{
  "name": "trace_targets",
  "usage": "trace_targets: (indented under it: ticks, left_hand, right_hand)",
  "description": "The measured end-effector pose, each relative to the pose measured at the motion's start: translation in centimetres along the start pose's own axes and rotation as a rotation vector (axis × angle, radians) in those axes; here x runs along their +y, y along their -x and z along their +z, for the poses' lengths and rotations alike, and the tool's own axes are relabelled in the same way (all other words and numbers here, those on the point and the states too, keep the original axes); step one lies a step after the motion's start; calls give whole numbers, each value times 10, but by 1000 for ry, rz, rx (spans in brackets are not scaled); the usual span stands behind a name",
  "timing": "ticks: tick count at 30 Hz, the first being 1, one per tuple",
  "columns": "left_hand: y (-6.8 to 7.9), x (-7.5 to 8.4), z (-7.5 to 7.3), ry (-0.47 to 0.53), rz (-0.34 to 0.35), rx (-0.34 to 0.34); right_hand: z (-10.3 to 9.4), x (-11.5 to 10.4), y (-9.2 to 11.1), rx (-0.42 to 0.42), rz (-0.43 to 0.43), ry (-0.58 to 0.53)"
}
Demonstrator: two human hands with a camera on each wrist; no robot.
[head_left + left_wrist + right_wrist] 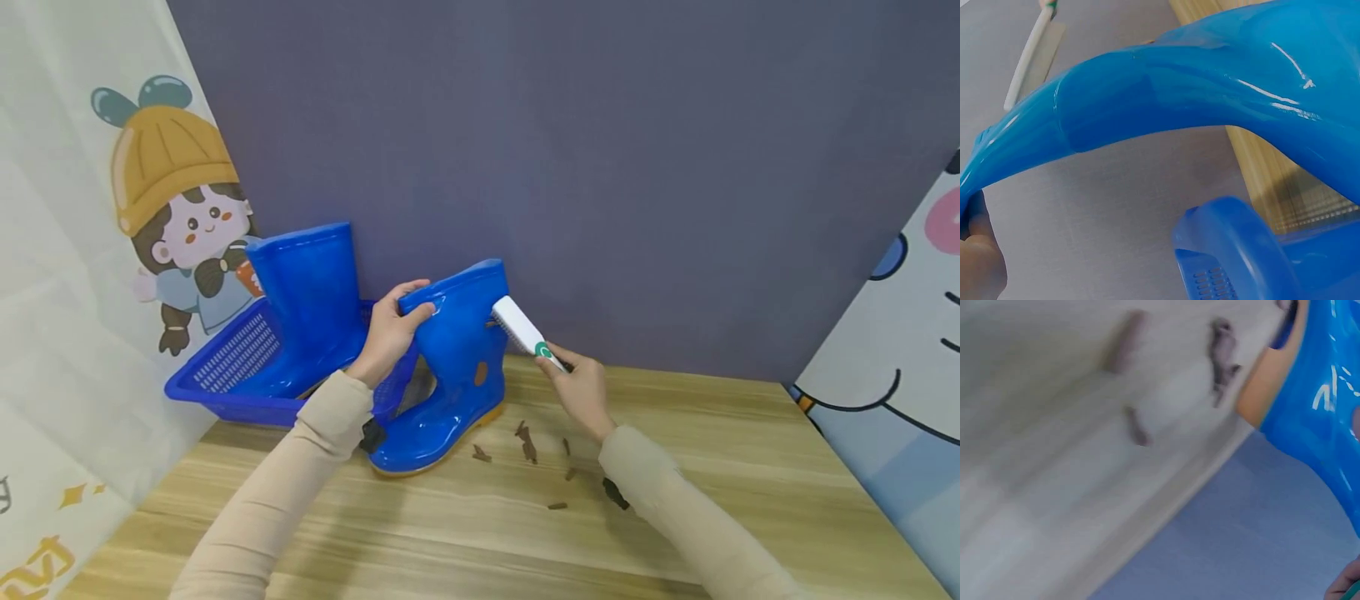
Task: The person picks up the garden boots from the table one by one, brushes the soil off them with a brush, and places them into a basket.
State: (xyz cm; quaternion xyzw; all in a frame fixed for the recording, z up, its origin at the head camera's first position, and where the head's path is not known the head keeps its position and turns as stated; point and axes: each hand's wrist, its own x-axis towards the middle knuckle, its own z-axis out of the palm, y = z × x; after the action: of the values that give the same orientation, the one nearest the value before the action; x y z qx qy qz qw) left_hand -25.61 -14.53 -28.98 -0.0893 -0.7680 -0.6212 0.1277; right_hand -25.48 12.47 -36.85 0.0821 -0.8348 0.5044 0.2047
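Note:
A glossy blue rain boot (457, 350) with a tan sole stands tilted on the wooden table, its toe toward the front left. My left hand (392, 329) grips the boot's top rim, thumb outside. In my right hand (579, 390) is a white brush (519, 323) with a green mark, held by its handle. The bristles meet the upper shaft of the boot, by a brown smear. Lower on the shaft shows a brown patch (481, 373). In the left wrist view the brush (1030, 62) appears beyond the boot (1147, 94).
A second blue boot (311, 292) stands in a blue-purple perforated basket (247, 404) at left. Several brown crumbs (527, 443) lie scattered on the table (480, 533). A grey backdrop (562, 167) rises behind, with printed cartoon panels at both sides.

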Motion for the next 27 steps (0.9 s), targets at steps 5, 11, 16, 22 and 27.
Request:
trace_targets:
  ticks: [5, 11, 16, 22, 27]
  left_hand:
    - [0, -3, 3, 7, 4, 7]
    - [1, -5, 6, -7, -23, 13]
    - [-1, -3, 8, -7, -7, 1]
    - [-6, -1, 3, -20, -5, -28]
    - [-12, 0, -8, -102, -5, -40]
  right_hand:
    - [5, -12, -10, 43, -27, -34]
    - [7, -22, -11, 59, -22, -95]
    - [9, -16, -6, 53, -51, -98]
    - [7, 4, 3, 30, -34, -73]
    - [0, 17, 9, -46, 35, -67]
